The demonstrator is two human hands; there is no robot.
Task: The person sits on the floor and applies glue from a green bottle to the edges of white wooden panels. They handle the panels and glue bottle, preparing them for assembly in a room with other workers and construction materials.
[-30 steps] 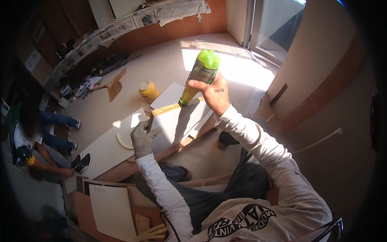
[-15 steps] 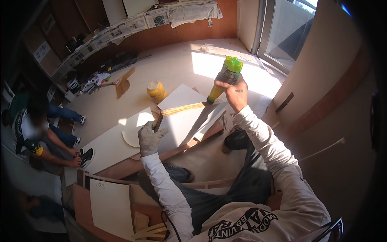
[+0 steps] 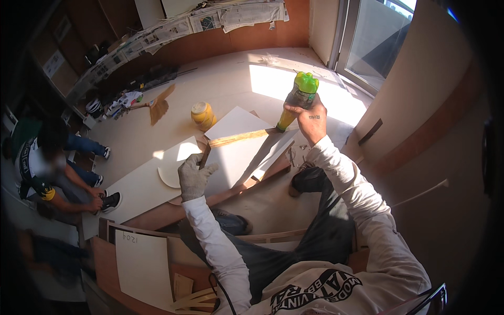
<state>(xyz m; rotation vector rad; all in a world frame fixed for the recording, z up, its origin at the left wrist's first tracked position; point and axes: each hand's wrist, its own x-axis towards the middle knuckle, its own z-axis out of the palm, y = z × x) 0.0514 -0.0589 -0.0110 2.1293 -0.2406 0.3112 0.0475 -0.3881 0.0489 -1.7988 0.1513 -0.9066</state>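
My bare right hand (image 3: 313, 122) is wrapped round a plastic bottle (image 3: 306, 84) with a clear green base, tipped bottom-up. Yellow stuff shows in its lower part, and its mouth meets the far right end of a board's narrow edge. That board (image 3: 226, 165), white-faced with a yellowish wood edge (image 3: 239, 138), stands tilted in front of me. On its left end is my gloved left hand (image 3: 193, 178), gripping with thumb and fingers. Whether a wet line lies along the edge is hard to make out.
A yellow jar (image 3: 202, 116) and a straw broom (image 3: 160, 105) are on the floor beyond. At left a co-worker (image 3: 39, 163) bends over a shoe, on a long white panel (image 3: 139, 178). Wooden frame pieces (image 3: 142, 257) lie near my legs; a glass door (image 3: 375, 42) stands far right.
My right hand and the bottle have shifted slightly right along the board's edge. My left hand keeps its hold on the board. The co-worker's hands have moved a little at the shoe.
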